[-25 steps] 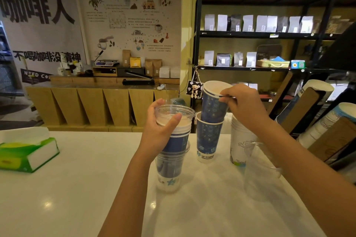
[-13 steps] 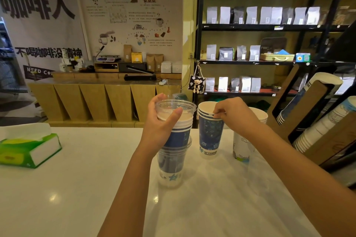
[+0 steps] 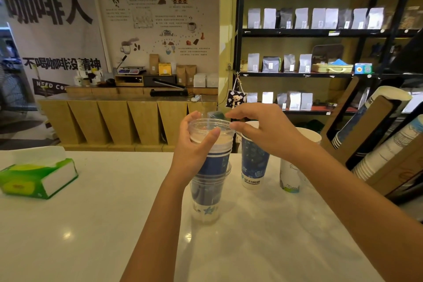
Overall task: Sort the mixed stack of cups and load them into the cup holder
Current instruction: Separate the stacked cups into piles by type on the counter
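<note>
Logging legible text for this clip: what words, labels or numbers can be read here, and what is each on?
"咖啡人": large black characters on the left wall banner.
"不喝咖啡没精神": lower line on the same banner.
"NEED CO...": dark strip at the banner's bottom, partly cut off.
"咖啡环游记": heading of the illustrated poster; its small print is unreadable.
Blue paper cup: base lettering too blurred.
Shelf bag labels: too small.

Poster-covered wall (image 3: 68,30), wooden counter (image 3: 128,119), black shelving (image 3: 320,33) of pouches, glossy white table (image 3: 91,224)
</note>
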